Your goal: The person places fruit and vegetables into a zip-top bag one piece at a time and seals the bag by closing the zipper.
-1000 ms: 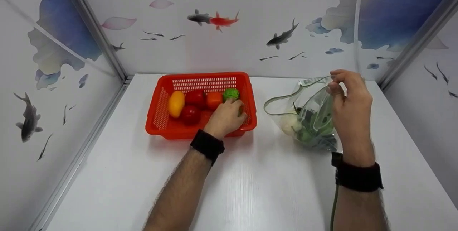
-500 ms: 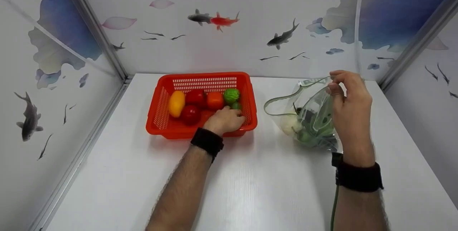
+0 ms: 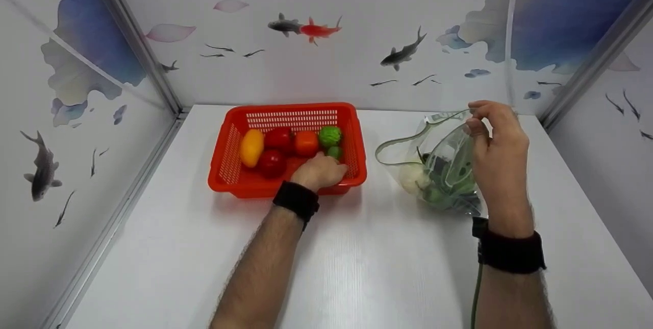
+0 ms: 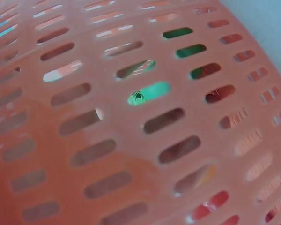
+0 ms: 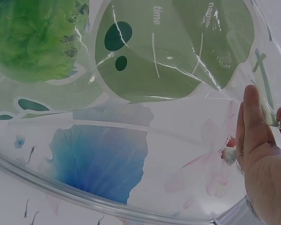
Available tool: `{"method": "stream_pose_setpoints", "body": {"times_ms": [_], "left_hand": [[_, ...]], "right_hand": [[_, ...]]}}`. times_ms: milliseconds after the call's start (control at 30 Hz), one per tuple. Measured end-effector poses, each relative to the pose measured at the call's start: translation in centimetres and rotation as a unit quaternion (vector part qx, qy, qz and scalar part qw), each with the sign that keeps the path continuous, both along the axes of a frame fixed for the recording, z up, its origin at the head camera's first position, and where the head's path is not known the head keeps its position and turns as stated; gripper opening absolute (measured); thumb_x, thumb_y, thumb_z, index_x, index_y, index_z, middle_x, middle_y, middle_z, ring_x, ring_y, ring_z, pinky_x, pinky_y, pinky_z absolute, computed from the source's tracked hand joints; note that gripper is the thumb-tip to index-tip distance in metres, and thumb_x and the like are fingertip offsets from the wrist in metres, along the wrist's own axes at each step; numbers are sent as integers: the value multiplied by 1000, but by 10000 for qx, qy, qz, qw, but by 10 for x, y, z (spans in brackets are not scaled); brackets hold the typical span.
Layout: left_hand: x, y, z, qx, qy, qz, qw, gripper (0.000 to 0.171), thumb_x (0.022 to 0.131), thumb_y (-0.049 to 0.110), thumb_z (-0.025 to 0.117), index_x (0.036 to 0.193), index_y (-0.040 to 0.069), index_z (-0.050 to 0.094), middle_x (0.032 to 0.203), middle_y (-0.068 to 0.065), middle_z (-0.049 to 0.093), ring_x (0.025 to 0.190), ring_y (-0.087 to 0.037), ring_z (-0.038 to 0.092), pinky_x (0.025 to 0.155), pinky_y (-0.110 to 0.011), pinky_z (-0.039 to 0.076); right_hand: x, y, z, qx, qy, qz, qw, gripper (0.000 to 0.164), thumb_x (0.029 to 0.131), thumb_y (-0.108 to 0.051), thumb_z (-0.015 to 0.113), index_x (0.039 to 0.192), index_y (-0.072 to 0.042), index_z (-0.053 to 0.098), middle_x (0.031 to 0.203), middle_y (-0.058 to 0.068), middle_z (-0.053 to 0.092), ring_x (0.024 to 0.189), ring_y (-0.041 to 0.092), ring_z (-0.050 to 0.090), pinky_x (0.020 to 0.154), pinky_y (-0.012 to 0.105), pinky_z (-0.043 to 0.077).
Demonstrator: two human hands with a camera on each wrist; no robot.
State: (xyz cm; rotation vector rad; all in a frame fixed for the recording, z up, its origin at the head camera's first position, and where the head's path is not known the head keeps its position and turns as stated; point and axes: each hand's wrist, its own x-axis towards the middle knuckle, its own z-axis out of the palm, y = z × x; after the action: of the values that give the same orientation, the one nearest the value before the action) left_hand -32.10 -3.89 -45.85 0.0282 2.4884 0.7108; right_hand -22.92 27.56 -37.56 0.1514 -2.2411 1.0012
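Head camera is showing a red, slotted plastic basket [image 3: 245,190], with the person's left grip [image 3: 320,172] lying over its near rim toward the right end. Its fingertips are hidden, so whether it is spread or holding something cannot be told. Inside the basket, a yellow oval mango [image 3: 252,148], two glossy red round fruits [image 3: 272,162], an orange round fruit [image 3: 306,143], a bumpy green fruit [image 3: 330,136] and a smaller green piece [image 3: 334,152] are lying close together, presumably because the walls are hemming them in.

To the right of the basket and apart from it, a clear plastic bag with green print [image 3: 454,151] is standing part open. The right grip [image 3: 501,153] is pinching its top edge between thumb and fingers, probably so the limp film is not sagging. A whitish rounded vegetable [image 3: 414,177] and green vegetables [image 3: 438,191] are lying low in the bag, likely weighing it down.

Beneath the basket, a glossy white tabletop [image 3: 336,262] is reflecting light; behind it, a white wall panel [image 3: 326,74] is displaying painted fish, with grey metal posts [image 3: 137,38] framing the corners.
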Motion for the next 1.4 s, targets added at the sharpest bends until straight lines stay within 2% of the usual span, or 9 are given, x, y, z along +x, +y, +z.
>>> {"method": "stream_pose_setpoints", "body": {"times_ms": [200,333,500,600,767,933,1067,1267,1400], "left_hand": [[-1,0,-4,-111,358,-105,9992,58,125,42,47,155,-2,69,150,-21,55,120,-31,65,113,-42,59],[0,0,-6,89,588,142,9981,59,125,39,47,161,-6,61,151,-23,56,117,-32,67,111,-43,62],[4,0,-5,257,1250,349,9912,40,124,30,55,141,-2,71,129,-17,64,105,-29,70,100,-39,63],[4,0,-4,48,1758,163,9843,30,122,19,61,133,2,82,130,-16,67,109,-28,70,109,-41,65],[2,-4,-1,-254,2518,-82,9674,33,119,4,62,144,6,84,143,-18,76,129,-29,74,125,-48,62],[0,-10,5,207,2674,456,9623,34,121,5,59,144,10,84,149,-10,76,136,-27,75,123,-50,65],[0,-13,11,651,3152,661,9445,30,120,4,63,140,10,85,149,-9,77,138,-26,79,120,-47,66],[3,-18,21,1197,3926,585,9100,25,116,3,71,136,8,84,147,-11,77,139,-29,80,120,-45,66],[9,-17,30,1467,4297,512,8895,25,114,6,74,138,9,81,148,-11,77,137,-29,79,122,-46,64]], "right_hand": [[0,0,-1,-12,122,33,9999,29,120,-19,62,118,9,63,150,24,74,140,44,72,93,2,43],[0,-1,0,-33,90,36,9999,29,120,-20,61,117,9,62,151,24,74,142,43,71,95,5,44],[-1,0,0,5,75,35,10000,30,120,-21,61,117,9,63,151,25,73,145,43,70,102,7,44],[-1,0,-1,38,88,39,9999,29,120,-20,61,117,9,63,150,26,74,146,43,69,106,7,43],[-1,0,-1,50,117,45,9999,30,120,-20,62,116,9,63,149,25,74,146,42,70,107,7,43],[0,-1,-1,40,116,72,9999,29,120,-20,62,116,9,63,149,25,74,147,41,69,107,8,43],[0,-1,-1,23,77,56,10000,29,120,-20,62,117,9,63,150,24,74,143,41,71,104,8,44],[0,-1,-2,9,62,16,10000,29,120,-20,62,118,8,63,151,24,74,125,42,75,95,7,45],[0,-1,-2,55,99,10,9999,30,120,-21,62,119,9,63,151,25,74,124,43,75,97,7,45]]}}
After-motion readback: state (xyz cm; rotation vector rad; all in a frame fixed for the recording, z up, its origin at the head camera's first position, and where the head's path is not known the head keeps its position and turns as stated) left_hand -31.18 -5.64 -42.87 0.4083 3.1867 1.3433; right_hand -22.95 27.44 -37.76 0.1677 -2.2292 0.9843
